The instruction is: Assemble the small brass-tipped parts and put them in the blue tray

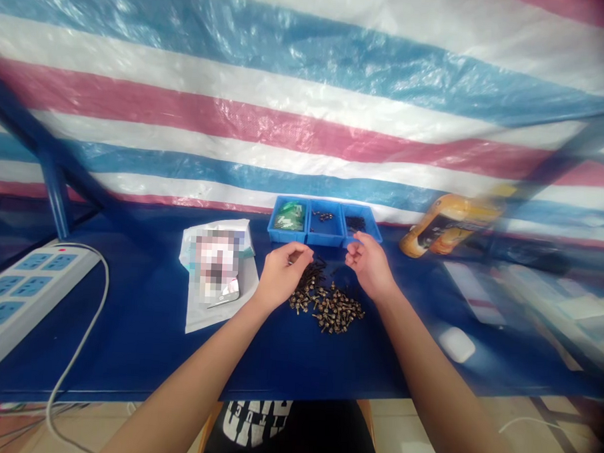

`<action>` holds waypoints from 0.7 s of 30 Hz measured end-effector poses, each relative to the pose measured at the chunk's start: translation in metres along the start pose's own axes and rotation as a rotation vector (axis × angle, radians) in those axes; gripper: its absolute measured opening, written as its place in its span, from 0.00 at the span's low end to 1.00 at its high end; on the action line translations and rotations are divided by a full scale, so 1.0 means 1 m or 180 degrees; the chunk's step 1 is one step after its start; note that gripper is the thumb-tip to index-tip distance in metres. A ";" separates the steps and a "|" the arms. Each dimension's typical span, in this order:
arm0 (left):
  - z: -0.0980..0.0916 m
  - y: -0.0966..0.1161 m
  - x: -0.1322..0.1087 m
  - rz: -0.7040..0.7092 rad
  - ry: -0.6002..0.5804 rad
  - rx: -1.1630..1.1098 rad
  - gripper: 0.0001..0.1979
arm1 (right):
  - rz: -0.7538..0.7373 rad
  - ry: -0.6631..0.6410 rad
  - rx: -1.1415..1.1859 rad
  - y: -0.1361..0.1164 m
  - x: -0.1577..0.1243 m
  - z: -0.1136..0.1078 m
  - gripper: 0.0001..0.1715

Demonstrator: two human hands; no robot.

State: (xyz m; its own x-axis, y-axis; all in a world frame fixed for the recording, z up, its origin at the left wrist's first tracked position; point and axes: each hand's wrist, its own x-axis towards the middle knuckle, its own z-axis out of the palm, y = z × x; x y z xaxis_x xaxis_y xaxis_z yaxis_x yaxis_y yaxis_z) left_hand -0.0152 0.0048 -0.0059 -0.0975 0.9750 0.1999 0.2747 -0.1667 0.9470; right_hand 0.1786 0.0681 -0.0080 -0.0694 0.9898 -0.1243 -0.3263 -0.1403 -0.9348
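Note:
A heap of small dark and brass-coloured parts (328, 306) lies on the blue table (137, 339) in front of me. My left hand (281, 272) hovers over the heap's left side with fingers curled and pinched together; what they hold is too small to make out. My right hand (369, 263) is just right of it, fingers also curled in a pinch, near the front edge of three joined blue bins (325, 222). The left bin holds something green, the middle a few small parts, the right several dark parts.
A white plastic bag (219, 269) with a phone on it lies left of the heap. A white power strip (24, 288) with its cable sits at far left. An orange bottle (447, 226) lies on its side at right, with a small white object (457, 343) nearby. A striped tarp hangs behind.

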 end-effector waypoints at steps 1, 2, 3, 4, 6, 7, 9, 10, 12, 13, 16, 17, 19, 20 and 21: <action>0.000 0.000 0.000 0.0006 -0.0012 0.0005 0.12 | 0.0007 0.0092 -0.0006 0.000 0.001 0.000 0.19; 0.000 0.000 0.000 0.0014 -0.0024 0.0015 0.12 | 0.0012 0.0147 -0.0073 0.000 0.000 -0.001 0.20; 0.000 0.000 0.000 0.0021 -0.0031 0.0030 0.12 | -0.0007 0.0173 -0.0190 0.000 0.000 -0.001 0.21; 0.000 0.000 0.000 0.0027 -0.0032 0.0045 0.12 | -0.0052 0.0169 -0.0345 0.000 -0.001 -0.001 0.20; 0.000 0.000 0.000 0.0036 -0.0018 0.0071 0.12 | -0.0269 0.0138 -0.0765 -0.001 -0.002 -0.002 0.17; 0.000 0.000 0.000 0.0039 -0.0008 0.0079 0.12 | -0.0452 0.0096 -0.1071 -0.001 -0.003 -0.003 0.15; 0.001 0.000 0.000 0.0049 0.0007 0.0082 0.12 | -0.0933 -0.0091 -0.1928 0.000 -0.003 -0.006 0.11; 0.001 0.000 0.000 0.0057 0.0008 0.0083 0.12 | -0.1196 -0.0245 -0.2423 0.000 -0.003 -0.008 0.09; 0.000 0.001 -0.001 0.0078 0.0002 0.0085 0.12 | -0.1619 -0.0643 -0.3255 0.000 -0.003 -0.012 0.10; 0.000 0.001 -0.001 0.0089 -0.0006 0.0085 0.12 | -0.1745 -0.0852 -0.3521 0.001 -0.003 -0.014 0.12; -0.001 0.001 -0.002 0.0100 -0.0026 0.0106 0.11 | -0.1887 -0.1351 -0.3923 0.004 -0.002 -0.018 0.17; -0.001 0.001 -0.002 0.0096 -0.0036 0.0121 0.11 | -0.1916 -0.1466 -0.4022 0.005 -0.001 -0.018 0.18; -0.001 0.002 -0.002 0.0083 -0.0057 0.0145 0.11 | -0.1957 -0.1621 -0.4197 0.007 0.000 -0.020 0.18; -0.001 0.002 -0.002 0.0077 -0.0063 0.0151 0.11 | -0.1963 -0.1670 -0.4259 0.008 0.001 -0.020 0.17; -0.001 0.002 -0.001 0.0071 -0.0065 0.0154 0.11 | -0.1962 -0.1702 -0.4301 0.009 0.001 -0.020 0.16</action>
State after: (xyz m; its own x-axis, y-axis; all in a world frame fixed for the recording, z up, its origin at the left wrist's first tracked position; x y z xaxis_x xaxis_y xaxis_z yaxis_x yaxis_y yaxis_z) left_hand -0.0157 0.0029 -0.0039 -0.0714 0.9739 0.2153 0.3226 -0.1817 0.9289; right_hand 0.1946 0.0684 -0.0230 -0.6556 0.7205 0.2259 0.5987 0.6783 -0.4261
